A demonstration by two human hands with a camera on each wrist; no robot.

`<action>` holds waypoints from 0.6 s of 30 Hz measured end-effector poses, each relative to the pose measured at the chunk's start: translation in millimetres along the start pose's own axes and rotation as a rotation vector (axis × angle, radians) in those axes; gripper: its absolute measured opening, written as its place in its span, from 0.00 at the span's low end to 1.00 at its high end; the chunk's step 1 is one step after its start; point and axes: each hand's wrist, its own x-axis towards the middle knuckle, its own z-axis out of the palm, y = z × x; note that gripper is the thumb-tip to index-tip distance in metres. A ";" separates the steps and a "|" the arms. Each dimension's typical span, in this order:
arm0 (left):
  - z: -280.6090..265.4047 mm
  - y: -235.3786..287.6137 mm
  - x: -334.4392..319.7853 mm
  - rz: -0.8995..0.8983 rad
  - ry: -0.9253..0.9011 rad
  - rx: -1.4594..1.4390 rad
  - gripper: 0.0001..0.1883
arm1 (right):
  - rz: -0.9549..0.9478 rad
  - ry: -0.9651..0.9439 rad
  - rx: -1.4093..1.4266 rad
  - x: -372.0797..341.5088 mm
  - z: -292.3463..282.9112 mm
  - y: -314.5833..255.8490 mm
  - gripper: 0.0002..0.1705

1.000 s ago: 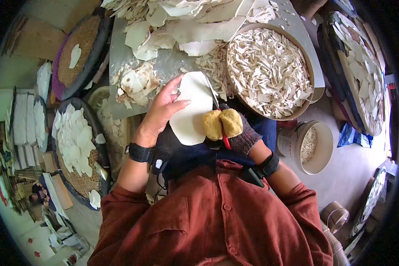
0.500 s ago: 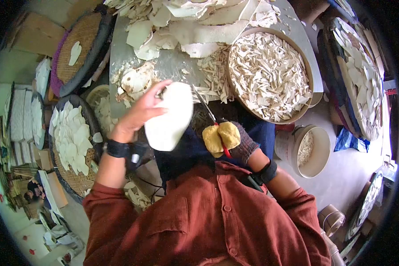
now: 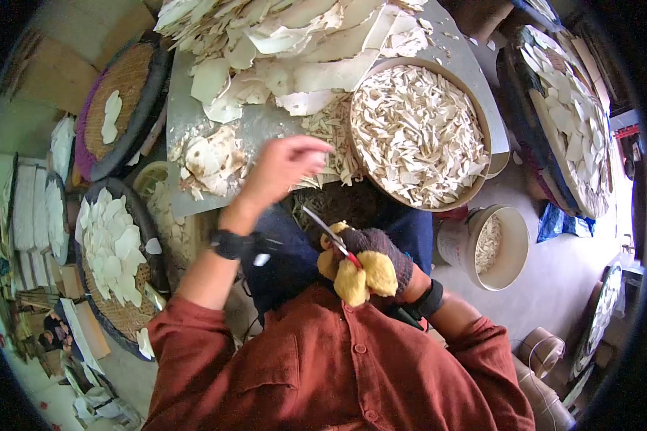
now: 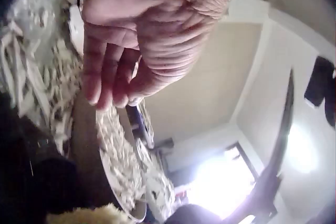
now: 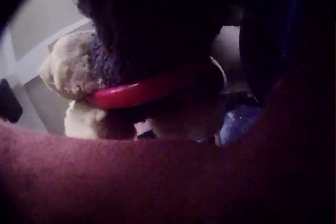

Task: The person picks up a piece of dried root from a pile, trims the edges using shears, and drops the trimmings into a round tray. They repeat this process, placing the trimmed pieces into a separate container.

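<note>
In the head view my bare left hand (image 3: 280, 169) reaches over the near edge of the metal table (image 3: 262, 133), close to a heap of narrow white cuttings (image 3: 327, 129). The left wrist view has its fingers (image 4: 107, 79) loosely bent towards the thumb, with no piece seen between them. Low over the lap, my right hand (image 3: 381, 248) wears a dark knitted glove with thick yellow finger ends. It grips red-handled scissors (image 3: 320, 224), their blades pointing up and left. The right wrist view is dark, with a red handle (image 5: 131, 94) against the glove.
Large off-white sheets (image 3: 295, 75) pile up at the table's back. A round tray (image 3: 487, 154) of white chips stands at its right, a stained pale lump (image 3: 212, 158) at its left. A woven tray (image 3: 138, 316) bears flat white pieces. A bucket (image 3: 514, 251) stands right.
The oval white sheet moved left with my left hand and is now out of it. My left hand has come back right to the table edge. The scissors have dropped lower and tilted left.
</note>
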 end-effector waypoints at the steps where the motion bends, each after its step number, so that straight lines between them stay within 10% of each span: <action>1: 23.0 3.4 7.2 0.015 -0.073 0.080 0.10 | -0.053 0.002 -0.029 -2.1 -2.7 -11.7 0.10; 7: 73.1 -8.5 32.8 0.430 -0.094 0.875 0.08 | -0.157 0.046 -0.131 -12.6 -8.3 -5.2 0.13; 12: 62.0 -9.4 21.2 0.515 -0.060 0.723 0.05 | -0.056 0.062 -0.123 -20.1 -13.6 -9.4 0.11; 18: 45.2 -16.0 -2.0 -0.045 0.281 -0.346 0.07 | -0.065 0.242 0.231 -14.9 4.2 27.4 0.12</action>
